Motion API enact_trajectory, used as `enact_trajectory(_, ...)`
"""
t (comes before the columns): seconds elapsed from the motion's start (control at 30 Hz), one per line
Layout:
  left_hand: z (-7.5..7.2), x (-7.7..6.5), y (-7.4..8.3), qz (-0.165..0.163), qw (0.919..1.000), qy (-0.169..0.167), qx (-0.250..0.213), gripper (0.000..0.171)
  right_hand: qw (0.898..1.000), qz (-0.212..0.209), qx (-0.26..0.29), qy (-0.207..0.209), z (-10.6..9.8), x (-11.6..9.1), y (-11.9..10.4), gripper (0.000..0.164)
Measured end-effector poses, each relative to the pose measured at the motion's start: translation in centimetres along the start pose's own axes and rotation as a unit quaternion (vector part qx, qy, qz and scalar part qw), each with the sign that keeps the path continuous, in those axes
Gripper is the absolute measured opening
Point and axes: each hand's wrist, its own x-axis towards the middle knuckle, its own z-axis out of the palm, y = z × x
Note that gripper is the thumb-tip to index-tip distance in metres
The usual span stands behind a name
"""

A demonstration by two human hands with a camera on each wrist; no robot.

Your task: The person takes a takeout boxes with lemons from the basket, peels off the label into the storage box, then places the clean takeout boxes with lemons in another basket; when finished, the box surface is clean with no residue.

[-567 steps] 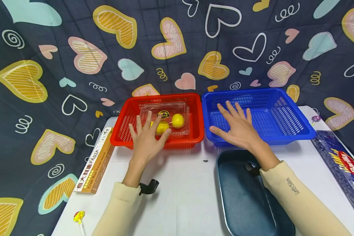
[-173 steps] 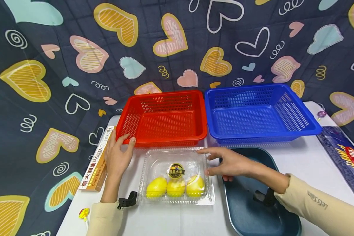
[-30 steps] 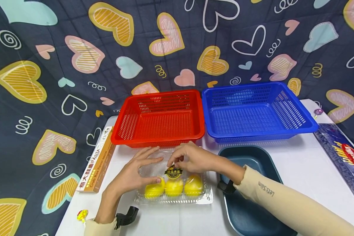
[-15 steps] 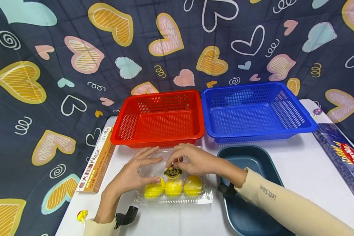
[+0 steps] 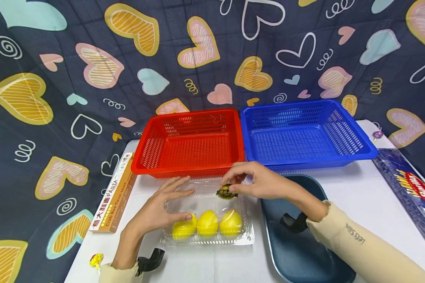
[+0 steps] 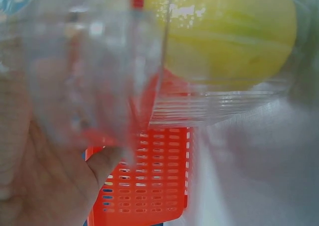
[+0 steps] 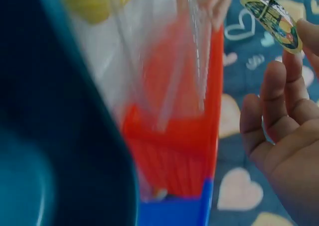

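My right hand (image 5: 262,181) pinches a round black-and-gold sticker (image 5: 226,191) between thumb and fingertips, above the back right of a clear plastic clamshell box (image 5: 247,236). The right wrist view shows the sticker (image 7: 274,26) off the lid, slightly bent, its print facing the camera. Three yellow fruits, like lemons (image 5: 207,223), lie in a row along the front of the box. My left hand (image 5: 154,210) rests at the box's left side, fingers stretched along the lid and thumb near the left fruit. In the left wrist view, one fruit (image 6: 234,37) shows close through the plastic.
Behind the box stand a red basket (image 5: 194,171) and a blue basket (image 5: 311,160). A dark teal tray (image 5: 304,255) lies under the right forearm. Pasta boxes, orange (image 5: 113,196) and blue (image 5: 407,192), and lollipops, yellow (image 5: 96,259) and purple (image 5: 377,135), sit near the table's sides.
Earlier the clamshell box moved from the red basket onto the table. Since half a second ago, the sticker has come off the lid and moved right with my right hand; the left hand stayed put.
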Motion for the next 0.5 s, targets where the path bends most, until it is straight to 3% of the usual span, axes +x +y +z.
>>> enact_trajectory(0.27,0.0,0.2,0.0,0.007,1.0,-0.001,0.003,0.068,0.999,0.032,-0.004,0.033,-2.6,-3.3,1.2,0.025)
enact_trajectory(0.5,0.0,0.1,0.0,0.015,0.9999,0.002,0.002,0.067,0.998,0.033,0.0,0.048,-3.9,-5.4,2.9,0.024)
